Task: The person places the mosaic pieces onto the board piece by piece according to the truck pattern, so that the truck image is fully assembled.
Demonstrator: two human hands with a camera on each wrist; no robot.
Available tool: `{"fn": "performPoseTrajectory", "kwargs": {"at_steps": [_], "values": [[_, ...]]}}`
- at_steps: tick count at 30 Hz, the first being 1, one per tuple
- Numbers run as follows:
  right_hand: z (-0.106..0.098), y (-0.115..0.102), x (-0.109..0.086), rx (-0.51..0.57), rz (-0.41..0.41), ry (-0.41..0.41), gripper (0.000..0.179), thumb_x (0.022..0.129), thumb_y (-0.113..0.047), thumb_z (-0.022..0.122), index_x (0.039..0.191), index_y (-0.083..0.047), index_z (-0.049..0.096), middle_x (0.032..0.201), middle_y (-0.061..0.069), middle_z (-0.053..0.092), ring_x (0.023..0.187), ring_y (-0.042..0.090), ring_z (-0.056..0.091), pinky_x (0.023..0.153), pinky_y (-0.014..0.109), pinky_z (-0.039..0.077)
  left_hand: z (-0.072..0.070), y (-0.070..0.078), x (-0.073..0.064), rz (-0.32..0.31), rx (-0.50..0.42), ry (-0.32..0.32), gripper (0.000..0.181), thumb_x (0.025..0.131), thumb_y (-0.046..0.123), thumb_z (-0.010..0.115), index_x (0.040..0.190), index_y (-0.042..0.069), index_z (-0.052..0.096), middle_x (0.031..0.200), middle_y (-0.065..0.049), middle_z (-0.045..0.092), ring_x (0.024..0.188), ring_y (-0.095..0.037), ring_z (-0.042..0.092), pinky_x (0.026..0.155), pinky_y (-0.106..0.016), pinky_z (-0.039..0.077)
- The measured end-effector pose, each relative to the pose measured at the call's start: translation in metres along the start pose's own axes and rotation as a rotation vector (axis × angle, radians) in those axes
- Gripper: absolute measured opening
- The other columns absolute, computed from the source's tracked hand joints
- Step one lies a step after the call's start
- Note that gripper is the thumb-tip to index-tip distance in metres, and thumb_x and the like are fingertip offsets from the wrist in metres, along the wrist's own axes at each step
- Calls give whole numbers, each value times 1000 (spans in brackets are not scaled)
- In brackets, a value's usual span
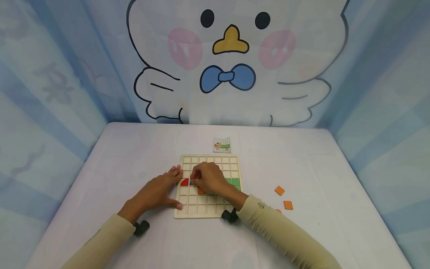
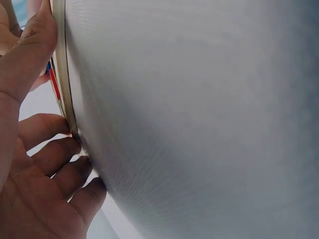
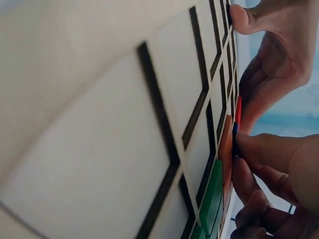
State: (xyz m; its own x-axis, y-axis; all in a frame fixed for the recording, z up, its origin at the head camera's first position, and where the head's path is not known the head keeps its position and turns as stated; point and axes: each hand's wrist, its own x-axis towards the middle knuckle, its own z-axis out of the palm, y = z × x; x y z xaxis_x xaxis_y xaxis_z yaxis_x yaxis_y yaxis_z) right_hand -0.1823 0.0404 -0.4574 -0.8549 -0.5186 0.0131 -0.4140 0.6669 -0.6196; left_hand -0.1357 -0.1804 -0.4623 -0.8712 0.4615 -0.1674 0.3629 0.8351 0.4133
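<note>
A wooden grid board (image 1: 188, 211) lies on the table. My left hand (image 1: 159, 191) rests along its left side, fingers outstretched at the edge and thumb on the lower left corner. In the left wrist view, the fingertips (image 2: 75, 144) are right at the board's edge. With thumb and fingertips, my right hand (image 1: 209, 178) pinches a small blue tile (image 3: 235, 140) low over the grid. A red tile (image 1: 184, 182) with a curved side sits just left of it. Orange (image 1: 201, 191) and green tiles (image 1: 236, 181) sit in nearby squares, partly hidden by the right hand.
Behind the board is a small picture card (image 1: 221, 145) with a gridded coloured figure. Two square orange tiles (image 1: 279, 190) and a third orange piece (image 1: 279, 211), partly hidden by the right sleeve, lie to the right. Blue patterned curtains (image 1: 386, 112) surround the white table (image 1: 141, 149).
</note>
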Motion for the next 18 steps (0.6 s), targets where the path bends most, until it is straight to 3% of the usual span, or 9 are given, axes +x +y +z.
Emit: {"fn": "performPoseTrajectory", "kwargs": {"at_steps": [10, 18], "values": [[-3, 1, -4, 8, -10, 19, 6, 92, -16, 85, 88, -16, 80, 83, -6, 76, 73, 2, 62, 68, 21, 50, -1, 1, 0, 5, 0, -1, 120, 73, 54, 92, 164, -1, 35, 174, -20, 26, 161, -42, 28, 124, -64, 36], [-36, 11, -31, 52, 18, 78, 10, 91, -14, 86, 99, -12, 79, 89, -5, 75, 86, 13, 68, 83, 34, 55, -1, 4, 0, -33, 0, -18, 121, 73, 55, 93, 165, 2, 34, 175, -18, 26, 163, -41, 27, 125, -63, 35]]}}
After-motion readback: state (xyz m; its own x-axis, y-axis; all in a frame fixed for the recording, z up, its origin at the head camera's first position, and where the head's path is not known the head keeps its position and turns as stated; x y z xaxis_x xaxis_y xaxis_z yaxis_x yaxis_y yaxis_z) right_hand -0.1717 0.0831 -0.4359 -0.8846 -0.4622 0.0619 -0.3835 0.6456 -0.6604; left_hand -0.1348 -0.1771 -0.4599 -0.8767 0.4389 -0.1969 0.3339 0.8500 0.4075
